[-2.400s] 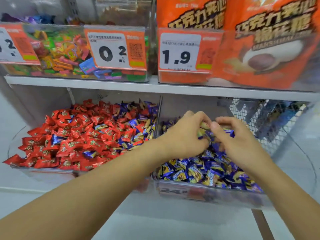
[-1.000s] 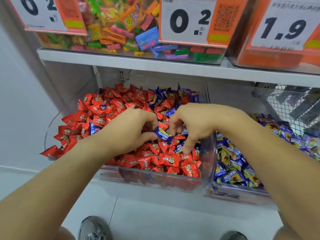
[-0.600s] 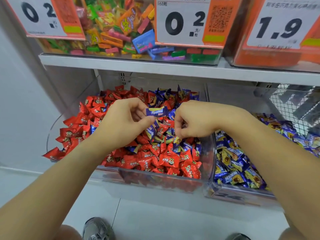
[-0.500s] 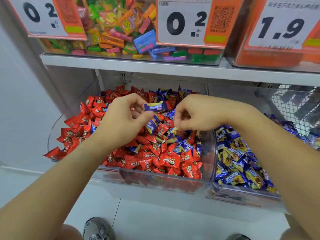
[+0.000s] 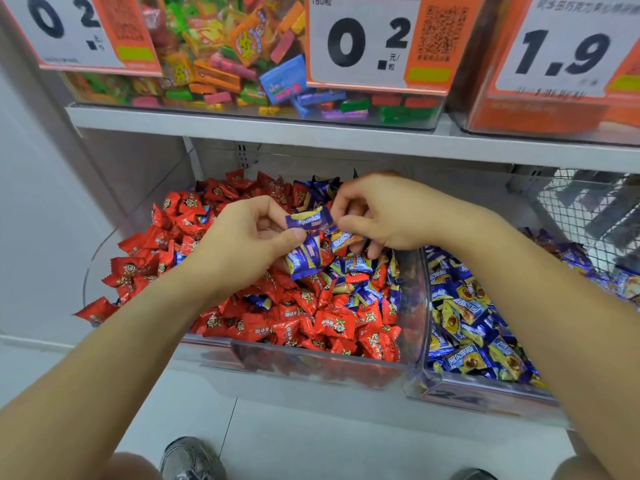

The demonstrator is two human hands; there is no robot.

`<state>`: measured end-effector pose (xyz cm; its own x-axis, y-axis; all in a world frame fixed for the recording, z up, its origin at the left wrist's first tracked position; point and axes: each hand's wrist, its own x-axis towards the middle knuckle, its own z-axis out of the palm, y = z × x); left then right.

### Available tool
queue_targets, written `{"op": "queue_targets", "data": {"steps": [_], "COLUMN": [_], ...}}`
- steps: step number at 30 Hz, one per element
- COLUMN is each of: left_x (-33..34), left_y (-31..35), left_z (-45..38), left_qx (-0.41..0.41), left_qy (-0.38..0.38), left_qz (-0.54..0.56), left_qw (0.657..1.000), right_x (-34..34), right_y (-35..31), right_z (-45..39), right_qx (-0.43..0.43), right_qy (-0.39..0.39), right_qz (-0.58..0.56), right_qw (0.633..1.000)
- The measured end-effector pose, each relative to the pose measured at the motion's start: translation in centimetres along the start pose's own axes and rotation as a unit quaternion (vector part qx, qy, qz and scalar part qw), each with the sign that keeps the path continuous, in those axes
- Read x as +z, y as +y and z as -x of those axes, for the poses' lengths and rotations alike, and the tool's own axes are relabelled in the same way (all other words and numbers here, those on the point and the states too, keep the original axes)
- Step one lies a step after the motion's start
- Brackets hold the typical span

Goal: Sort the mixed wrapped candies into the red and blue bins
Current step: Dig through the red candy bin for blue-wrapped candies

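Note:
Both hands hover over the red bin (image 5: 311,363), a clear tub heaped with red wrapped candies (image 5: 334,323) and blue ones mixed in toward its right and back. My left hand (image 5: 242,244) pinches blue wrapped candies (image 5: 306,221) between thumb and fingers, with another hanging below the thumb. My right hand (image 5: 381,211) has curled fingers touching the right end of the top candy and holds a blue candy (image 5: 343,239) beneath. The blue bin (image 5: 460,389) to the right holds blue and yellow wrapped candies (image 5: 474,341).
A white shelf (image 5: 311,131) runs just above the bins, carrying a tub of multicoloured candies (image 5: 221,64) and price cards. A wire basket (image 5: 588,209) stands at the far right. A white wall panel closes the left side. Shoes (image 5: 188,459) show on the floor below.
Both hands moved from the blue bin to the red bin, dug into the pile, then lifted out with blue candies. The right hand has since closed in on the left hand's candy.

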<state>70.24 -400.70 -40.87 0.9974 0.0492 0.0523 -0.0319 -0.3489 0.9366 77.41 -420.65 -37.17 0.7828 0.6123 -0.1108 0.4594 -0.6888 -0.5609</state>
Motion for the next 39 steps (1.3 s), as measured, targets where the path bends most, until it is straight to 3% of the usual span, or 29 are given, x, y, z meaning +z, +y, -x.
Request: {"op": "queue_targets", "data": {"steps": [4,9,12,18,22,25,29,34,39], "left_x": [0.2,0.4,0.5,-1.1,-3.1,-2.9,-2.1,-1.7,-0.8], "left_y": [0.2,-0.5,-0.7,-0.2,-0.4,0.2,0.8,0.9,0.8], "left_z": [0.0,-0.3,-0.5,-0.3,-0.1,0.5,0.9,0.8,0.4], "left_qx": [-0.013,0.002,0.022,0.014,-0.033,-0.038,-0.024,-0.006,0.014], "left_qy": [0.006,0.055,0.074,0.085,0.071,0.034,-0.008,0.005,0.013], "left_qz": [0.08,-0.02,-0.096,-0.075,-0.049,-0.042,-0.076,-0.13,-0.178], "left_qw": [0.997,0.998,0.992,0.994,0.996,0.998,0.997,0.991,0.984], "right_x": [0.9,2.2,2.3,2.9,1.6,0.9,0.7,0.0,0.7], "right_y": [-1.4,-2.2,-2.3,-1.4,-0.7,-0.6,-0.4,0.0,0.1], "right_z": [-0.2,-0.8,-0.5,-1.1,-0.9,-0.7,-0.8,-0.4,-0.6], "right_qx": [-0.022,0.056,0.068,0.065,0.057,0.057,0.048,0.05,0.067], "right_qy": [-0.015,-0.066,-0.112,0.01,0.003,-0.015,-0.053,-0.083,-0.111], "right_qz": [-0.082,-0.31,-0.368,-0.341,-0.134,0.002,0.106,0.262,0.314], "right_qw": [0.996,0.947,0.921,0.938,0.989,0.998,0.992,0.96,0.941]}}
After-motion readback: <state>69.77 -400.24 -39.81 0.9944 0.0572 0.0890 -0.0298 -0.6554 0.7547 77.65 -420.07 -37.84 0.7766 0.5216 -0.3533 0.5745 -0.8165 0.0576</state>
